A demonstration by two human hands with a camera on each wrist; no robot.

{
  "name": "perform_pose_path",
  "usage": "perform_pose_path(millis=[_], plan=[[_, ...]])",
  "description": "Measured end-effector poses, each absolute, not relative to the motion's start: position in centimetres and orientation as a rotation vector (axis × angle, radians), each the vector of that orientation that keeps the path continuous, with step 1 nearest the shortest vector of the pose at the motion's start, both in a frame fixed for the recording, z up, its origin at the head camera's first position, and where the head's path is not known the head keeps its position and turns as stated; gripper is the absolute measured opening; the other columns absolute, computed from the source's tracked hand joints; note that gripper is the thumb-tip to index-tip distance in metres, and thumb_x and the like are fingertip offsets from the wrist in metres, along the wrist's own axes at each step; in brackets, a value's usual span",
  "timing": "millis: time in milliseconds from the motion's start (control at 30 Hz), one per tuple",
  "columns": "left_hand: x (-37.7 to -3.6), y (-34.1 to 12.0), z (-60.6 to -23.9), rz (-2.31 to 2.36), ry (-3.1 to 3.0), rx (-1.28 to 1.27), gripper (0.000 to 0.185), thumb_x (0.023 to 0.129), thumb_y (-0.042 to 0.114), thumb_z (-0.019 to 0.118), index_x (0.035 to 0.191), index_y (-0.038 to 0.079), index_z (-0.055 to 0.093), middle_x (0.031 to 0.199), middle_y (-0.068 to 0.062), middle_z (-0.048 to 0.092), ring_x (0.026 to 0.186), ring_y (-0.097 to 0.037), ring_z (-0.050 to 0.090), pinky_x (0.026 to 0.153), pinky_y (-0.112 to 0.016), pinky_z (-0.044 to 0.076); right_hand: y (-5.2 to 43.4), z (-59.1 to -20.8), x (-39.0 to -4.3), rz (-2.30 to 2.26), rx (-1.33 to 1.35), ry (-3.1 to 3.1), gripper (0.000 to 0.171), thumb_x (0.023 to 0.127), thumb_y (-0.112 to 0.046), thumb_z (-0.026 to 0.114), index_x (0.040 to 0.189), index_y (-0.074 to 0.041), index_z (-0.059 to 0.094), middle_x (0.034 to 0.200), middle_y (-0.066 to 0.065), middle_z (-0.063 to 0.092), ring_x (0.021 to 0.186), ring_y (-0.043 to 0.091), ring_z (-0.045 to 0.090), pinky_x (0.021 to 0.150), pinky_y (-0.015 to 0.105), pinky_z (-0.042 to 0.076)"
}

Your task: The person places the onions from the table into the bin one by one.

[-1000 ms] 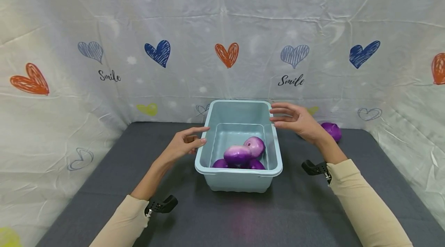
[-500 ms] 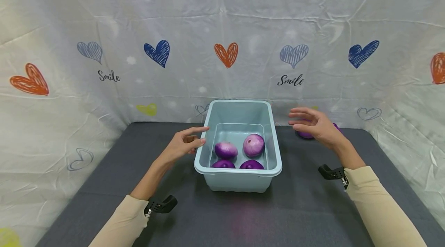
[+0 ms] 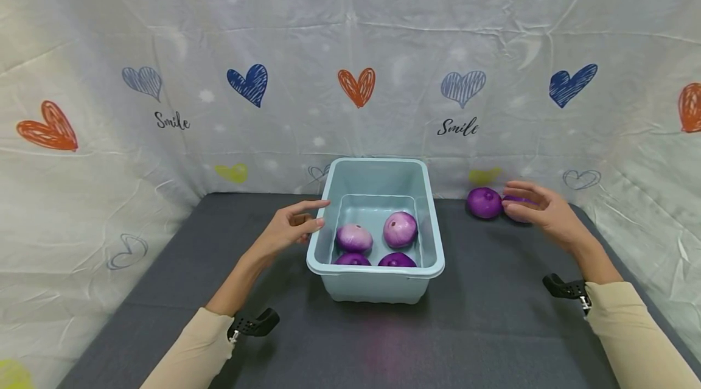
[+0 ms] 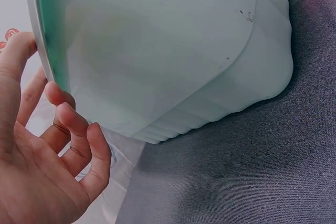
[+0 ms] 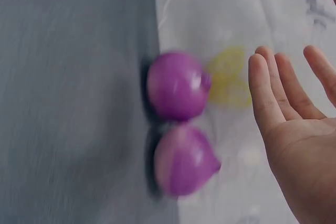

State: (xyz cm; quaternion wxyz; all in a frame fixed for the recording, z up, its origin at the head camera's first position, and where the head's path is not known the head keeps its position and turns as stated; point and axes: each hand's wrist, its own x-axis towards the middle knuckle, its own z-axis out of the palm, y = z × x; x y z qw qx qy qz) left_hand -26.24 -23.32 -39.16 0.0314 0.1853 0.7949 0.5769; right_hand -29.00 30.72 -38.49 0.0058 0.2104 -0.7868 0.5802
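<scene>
A light blue plastic bin (image 3: 375,268) stands mid-table with several purple onions (image 3: 400,229) in it. My left hand (image 3: 306,215) stays at the bin's left rim, fingers relaxed. In the left wrist view its thumb (image 4: 16,61) lies against the rim of the bin (image 4: 157,51), and the other fingers curl loosely beside the wall. My right hand (image 3: 533,203) hovers open at the back right, just beside two loose purple onions (image 3: 484,203). The right wrist view shows both onions (image 5: 176,85) (image 5: 184,161) side by side, with the open palm (image 5: 294,124) apart from them.
The dark grey table (image 3: 181,267) is closed in by a white cloth backdrop with hearts (image 3: 356,84) at the back and both sides. The two loose onions lie against the backdrop's lower edge.
My right hand moved from the bin's right rim out to the right, to the two loose onions. An onion in the bin settled onto its floor. The left hand stayed put.
</scene>
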Motion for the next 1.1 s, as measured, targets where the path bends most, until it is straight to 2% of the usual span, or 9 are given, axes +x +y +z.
perform_pose_path(millis=[167,300,367,467,567,667,733,833,1100], plan=[[-26.3,-23.4,-39.3,1.771,2.46,0.56,0.046,0.1,0.021,0.069,0.144,0.013,0.06,0.086,-0.015,0.063,0.067,-0.03,0.051,0.069,-0.038,0.051,33.2,-39.9,-28.8,1.715,0.52,-2.477,0.05,0.101,-0.012,0.067,0.149,-0.013,0.051,0.134,-0.004,0.059,0.114,0.002,0.059,0.088,0.017,0.046],[-26.2,-23.4,-39.2,1.775,2.456,0.556,0.047,0.1,0.021,0.069,0.145,0.012,0.059,0.087,-0.015,0.064,0.068,-0.029,0.053,0.071,-0.039,0.052,34.6,-41.0,-29.0,1.661,0.528,-2.478,0.055,0.099,-0.006,0.068,0.151,-0.011,0.049,0.141,0.003,0.054,0.115,0.004,0.059,0.087,0.018,0.047],[-26.2,-23.4,-39.2,1.779,2.451,0.556,0.047,0.1,0.022,0.069,0.145,0.013,0.059,0.087,-0.014,0.064,0.068,-0.03,0.053,0.071,-0.038,0.052,35.1,-41.3,-29.1,1.616,0.539,-2.502,0.059,0.099,-0.006,0.069,0.153,-0.009,0.045,0.146,0.012,0.049,0.121,0.013,0.057,0.086,0.018,0.048],[-26.1,-23.4,-39.2,1.786,2.443,0.556,0.046,0.1,0.022,0.069,0.145,0.014,0.059,0.087,-0.014,0.064,0.068,-0.031,0.053,0.07,-0.037,0.051,35.6,-41.7,-29.3,1.557,0.537,-2.562,0.065,0.099,-0.009,0.069,0.156,-0.006,0.038,0.152,0.027,0.037,0.132,0.034,0.048,0.084,0.016,0.048],[-26.0,-23.3,-39.2,1.792,2.439,0.551,0.047,0.1,0.024,0.07,0.145,0.016,0.06,0.086,-0.013,0.064,0.066,-0.027,0.053,0.068,-0.036,0.051,35.9,-41.9,-29.6,1.548,0.5,-2.615,0.072,0.099,-0.013,0.07,0.159,-0.003,0.03,0.155,0.032,0.028,0.135,0.051,0.036,0.083,0.016,0.047],[-26.0,-23.3,-39.2,1.797,2.437,0.539,0.047,0.099,0.026,0.07,0.144,0.019,0.06,0.084,-0.012,0.064,0.065,-0.022,0.051,0.067,-0.037,0.049,36.1,-42.2,-30.1,1.528,0.464,-2.661,0.078,0.099,-0.016,0.071,0.16,-0.001,0.024,0.158,0.032,0.022,0.137,0.055,0.031,0.093,0.033,0.049],[-26.0,-23.3,-39.2,1.799,2.433,0.532,0.047,0.099,0.026,0.071,0.144,0.019,0.06,0.083,-0.012,0.063,0.064,-0.021,0.05,0.067,-0.037,0.049,36.3,-42.5,-30.5,1.527,0.443,-2.677,0.082,0.098,-0.017,0.072,0.161,0.0,0.021,0.159,0.032,0.019,0.138,0.056,0.028,0.101,0.05,0.043],[-26.1,-23.3,-39.3,1.797,2.432,0.53,0.047,0.1,0.026,0.07,0.145,0.018,0.06,0.084,-0.013,0.063,0.064,-0.021,0.05,0.068,-0.038,0.049,36.4,-43.0,-31.2,1.531,0.417,-2.693,0.087,0.097,-0.017,0.073,0.161,0.0,0.017,0.16,0.033,0.014,0.139,0.058,0.024,0.102,0.069,0.03],[-26.0,-23.4,-39.4,1.798,2.419,0.522,0.048,0.1,0.025,0.07,0.146,0.017,0.059,0.088,-0.016,0.063,0.064,-0.018,0.049,0.066,-0.036,0.046,36.1,-43.7,-32.9,1.435,0.364,-2.777,0.094,0.094,-0.024,0.078,0.161,0.0,0.017,0.158,0.038,0.013,0.139,0.061,0.021,0.1,0.073,0.029]])
